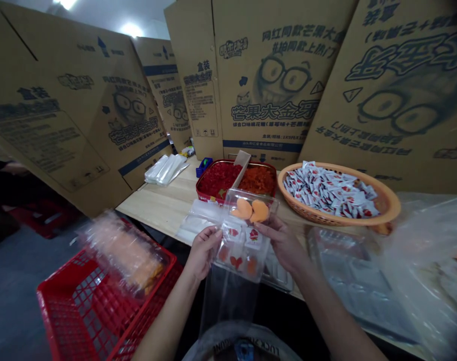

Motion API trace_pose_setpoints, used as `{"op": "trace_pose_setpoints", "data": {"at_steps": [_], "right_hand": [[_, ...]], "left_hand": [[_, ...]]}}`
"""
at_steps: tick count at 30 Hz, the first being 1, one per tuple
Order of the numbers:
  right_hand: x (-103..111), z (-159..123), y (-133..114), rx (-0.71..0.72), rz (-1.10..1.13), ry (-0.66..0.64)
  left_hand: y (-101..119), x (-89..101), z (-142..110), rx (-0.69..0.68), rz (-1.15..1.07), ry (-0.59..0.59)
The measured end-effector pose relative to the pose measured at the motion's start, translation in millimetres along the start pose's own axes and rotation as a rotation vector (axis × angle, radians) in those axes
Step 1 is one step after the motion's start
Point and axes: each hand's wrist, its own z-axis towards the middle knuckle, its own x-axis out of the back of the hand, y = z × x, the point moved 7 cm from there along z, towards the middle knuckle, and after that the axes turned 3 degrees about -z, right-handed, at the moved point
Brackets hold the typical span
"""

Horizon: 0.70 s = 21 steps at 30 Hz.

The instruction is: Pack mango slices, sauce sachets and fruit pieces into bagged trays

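Note:
Between my two hands is a clear plastic tray (pixel 239 248), tilted toward me. Two orange gummy-like pieces (pixel 258 210) lie in its far part, small white sachets (pixel 253 236) with red print in the middle, and small red and orange pieces (pixel 236 261) in the near part. My left hand (pixel 203 251) pinches the tray's left edge with thumb and fingers. My right hand (pixel 283 241) grips its right edge. A clear plastic bag (pixel 230 298) hangs below the tray; whether it encloses the tray's near end I cannot tell.
Behind the tray stands a red tin (pixel 198 189) of red and orange pieces with a cardboard divider (pixel 242 163). An orange basket (pixel 390 205) holds many sachets. Flat clear bags (pixel 166 169) and empty trays (pixel 348 265) lie about. A red crate (pixel 55 301) bears a bagged orange stack (pixel 126 255); cartons (pixel 266 75) wall the back.

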Motion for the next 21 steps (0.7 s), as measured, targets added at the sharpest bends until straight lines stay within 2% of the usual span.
{"op": "trace_pose_setpoints", "data": {"at_steps": [4, 7, 12, 18, 21], "right_hand": [[-5.7, -0.9, -6.2, 0.091, -0.013, -0.053], [-15.6, -3.4, -7.2, 0.103, -0.020, -0.090], [-17.3, -4.6, -16.7, 0.188, 0.004, -0.057], [-31.6, -7.6, -20.9, 0.190, -0.357, -0.216], [-37.9, -11.6, -19.2, 0.187, -0.401, -0.217]], "left_hand": [[-0.9, -1.4, -4.1, 0.047, -0.053, -0.003], [0.3, -2.2, -5.1, 0.047, -0.077, 0.009], [7.8, 3.0, -5.8, 0.017, -0.112, 0.012], [13.4, 13.3, -13.1, -0.008, -0.171, 0.042], [12.3, 16.2, -15.2, -0.014, -0.171, 0.042]]}}
